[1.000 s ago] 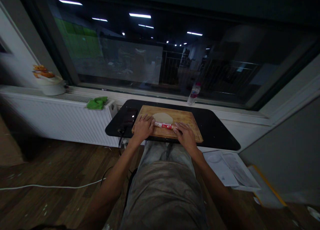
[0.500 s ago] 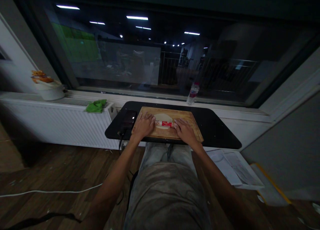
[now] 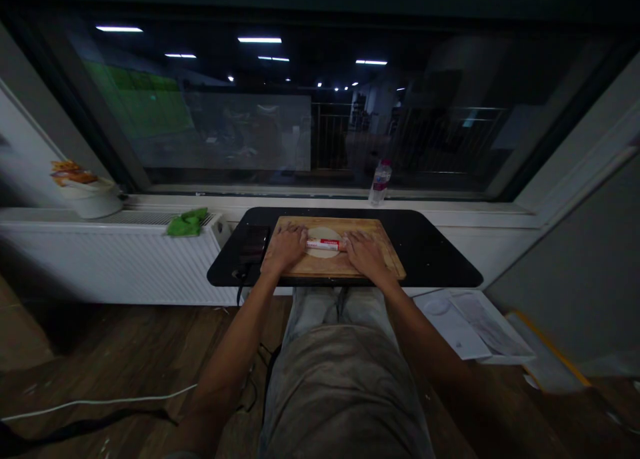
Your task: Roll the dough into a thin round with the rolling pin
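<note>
A rolling pin (image 3: 323, 244) with a red and white label lies crosswise over a flat, round sheet of dough (image 3: 324, 233). Under both is a wooden cutting board (image 3: 320, 268). My left hand (image 3: 287, 248) rests over the pin's left end, its fingers bent forward. At the right end, my right hand (image 3: 367, 252) presses on the pin in the same way. Both palms hide the ends of the pin, and the dough shows between the hands.
The board sits on a small black table (image 3: 440, 262) over my legs. A dark phone-like device (image 3: 255, 244) lies left of the board. Beyond are a water bottle (image 3: 381, 182) on the sill, a green cloth (image 3: 187, 222) and a white pot (image 3: 95, 199) on the radiator (image 3: 125, 266).
The rolling pin has turned, showing a different part of its label, and sits slightly farther from me on the dough. Both hands moved with it. The camera view has shifted a little.
</note>
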`<state>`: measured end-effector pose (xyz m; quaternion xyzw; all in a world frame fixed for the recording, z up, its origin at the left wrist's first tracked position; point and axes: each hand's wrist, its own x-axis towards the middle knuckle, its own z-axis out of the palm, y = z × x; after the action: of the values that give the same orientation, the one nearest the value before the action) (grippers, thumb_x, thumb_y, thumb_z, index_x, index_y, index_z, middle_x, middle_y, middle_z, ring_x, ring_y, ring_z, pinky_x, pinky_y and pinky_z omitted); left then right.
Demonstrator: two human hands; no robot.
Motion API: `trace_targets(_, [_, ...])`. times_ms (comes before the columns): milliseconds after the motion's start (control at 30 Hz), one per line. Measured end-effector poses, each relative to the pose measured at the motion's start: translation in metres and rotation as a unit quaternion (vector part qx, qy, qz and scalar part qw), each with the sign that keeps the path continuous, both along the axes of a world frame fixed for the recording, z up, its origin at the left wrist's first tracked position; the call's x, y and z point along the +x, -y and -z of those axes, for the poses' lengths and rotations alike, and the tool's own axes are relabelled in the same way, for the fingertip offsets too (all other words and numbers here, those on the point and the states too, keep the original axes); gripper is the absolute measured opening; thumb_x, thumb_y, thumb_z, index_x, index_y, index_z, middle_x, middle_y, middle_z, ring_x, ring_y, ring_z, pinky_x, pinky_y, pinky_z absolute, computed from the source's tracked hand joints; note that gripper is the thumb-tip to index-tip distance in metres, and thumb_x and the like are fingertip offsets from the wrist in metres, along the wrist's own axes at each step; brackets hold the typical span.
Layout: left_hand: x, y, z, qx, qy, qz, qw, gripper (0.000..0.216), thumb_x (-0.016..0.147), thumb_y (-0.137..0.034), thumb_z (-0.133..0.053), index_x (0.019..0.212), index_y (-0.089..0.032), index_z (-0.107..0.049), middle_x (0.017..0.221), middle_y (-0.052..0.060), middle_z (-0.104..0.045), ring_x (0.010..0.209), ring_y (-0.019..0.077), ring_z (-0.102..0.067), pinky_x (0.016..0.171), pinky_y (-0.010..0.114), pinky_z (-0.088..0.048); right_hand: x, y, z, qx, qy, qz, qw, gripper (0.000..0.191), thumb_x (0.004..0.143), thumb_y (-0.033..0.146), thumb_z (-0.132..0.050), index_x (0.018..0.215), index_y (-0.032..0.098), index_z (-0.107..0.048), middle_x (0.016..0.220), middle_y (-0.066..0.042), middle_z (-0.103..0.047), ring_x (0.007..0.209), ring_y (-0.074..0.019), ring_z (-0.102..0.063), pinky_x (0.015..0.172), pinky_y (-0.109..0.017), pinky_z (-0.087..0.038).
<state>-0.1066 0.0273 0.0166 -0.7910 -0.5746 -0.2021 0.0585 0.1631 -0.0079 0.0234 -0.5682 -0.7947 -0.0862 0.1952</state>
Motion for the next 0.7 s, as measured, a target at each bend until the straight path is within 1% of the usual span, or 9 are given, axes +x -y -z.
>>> trace_targets(100, [-0.001,-0.001,-0.003,-0.008,-0.034,0.011,0.999,0.048,0.115,-0.029,-0.038,0.146,-0.022,-0.074,0.150,0.012,-0.077,0.155,0.0351,-0.057,0.134,0.055,-0.037,-0.002,0.012,0.004,0.019,-0.018,-0.007,1.000,0.051,0.121,0.032,-0.035,0.147,0.015,-0.075,0.148,-0.017,-0.077,0.146,-0.0323,-0.065,0.131,-0.049,-0.038])
trace_targets(200, [-0.001,-0.003,-0.004,-0.009,-0.046,0.009,0.999,0.048,0.115,-0.027,-0.037,0.144,-0.020,-0.075,0.150,0.014,-0.076,0.154,0.0351,-0.058,0.134,0.053,-0.038,-0.005,0.024,0.007,0.039,-0.034,-0.011,0.999,0.048,0.121,0.032,-0.038,0.146,0.016,-0.076,0.149,-0.017,-0.077,0.146,-0.0318,-0.065,0.129,-0.049,-0.040])
trace_targets(267, [-0.002,-0.004,-0.002,-0.010,-0.036,0.003,0.999,0.049,0.116,-0.028,-0.034,0.143,-0.019,-0.074,0.151,0.013,-0.076,0.154,0.0331,-0.058,0.134,0.050,-0.038,-0.008,0.032,0.008,0.046,-0.042,-0.008,0.998,0.046,0.120,0.031,-0.040,0.146,0.016,-0.076,0.149,-0.018,-0.077,0.143,-0.0319,-0.067,0.127,-0.048,-0.042])
trace_targets(367, [-0.004,-0.007,0.002,-0.012,-0.009,0.008,1.000,0.049,0.117,-0.030,-0.034,0.145,-0.020,-0.073,0.153,0.011,-0.075,0.155,0.0303,-0.058,0.136,0.049,-0.036,-0.012,0.042,0.008,0.044,-0.056,-0.005,0.997,0.044,0.120,0.031,-0.042,0.145,0.015,-0.076,0.145,-0.018,-0.079,0.137,-0.0319,-0.070,0.125,-0.047,-0.045])
trace_targets(533, [-0.006,-0.008,0.006,-0.008,0.029,0.020,0.999,0.048,0.116,-0.035,-0.038,0.147,-0.022,-0.072,0.154,0.013,-0.074,0.155,0.0322,-0.058,0.137,0.053,-0.034,-0.014,0.054,0.008,0.048,-0.075,-0.015,0.996,0.047,0.119,0.029,-0.041,0.145,0.013,-0.076,0.145,-0.019,-0.078,0.136,-0.0326,-0.070,0.126,-0.048,-0.045])
trace_targets(700, [-0.004,-0.008,0.006,-0.011,0.048,0.017,0.999,0.049,0.115,-0.036,-0.037,0.144,-0.021,-0.074,0.154,0.014,-0.074,0.156,0.0333,-0.057,0.137,0.055,-0.035,-0.018,0.066,0.013,0.065,-0.087,-0.018,0.994,0.050,0.115,0.021,-0.040,0.150,0.014,-0.074,0.147,-0.019,-0.077,0.135,-0.0333,-0.069,0.125,-0.050,-0.047])
